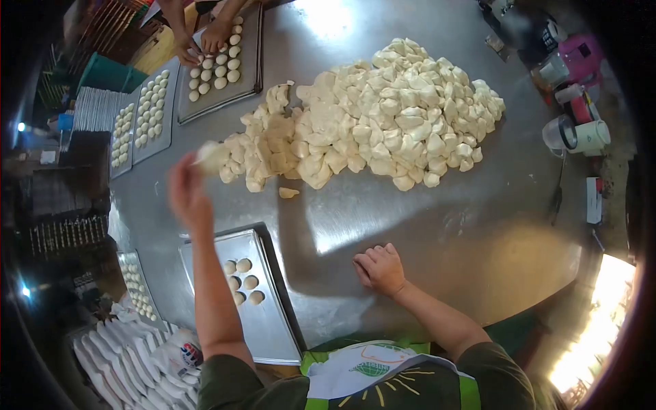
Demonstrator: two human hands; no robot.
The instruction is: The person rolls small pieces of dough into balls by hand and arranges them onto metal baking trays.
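My left hand point(188, 191) is stretched forward at the left end of the dough heap, smeared by motion. A pale piece of dough point(212, 156), equally blurred, is at its fingertips and seems held. The large heap of cut dough pieces point(410, 113) spreads across the steel table. My right hand point(380, 268) rests on the tabletop with fingers curled under; whatever is beneath the palm is hidden. Below my left forearm lies a metal tray point(273, 335) with several round dough balls point(251, 281) on it. One loose dough scrap point(288, 193) lies just off the heap.
Across the steel table point(437, 239), another person's hands point(205, 41) work over a tray of dough balls point(220, 72). More filled trays point(152, 109) line the left edge. A white-and-pink container group point(588, 133) stands at the right edge. Stacked white bags point(130, 362) lie lower left.
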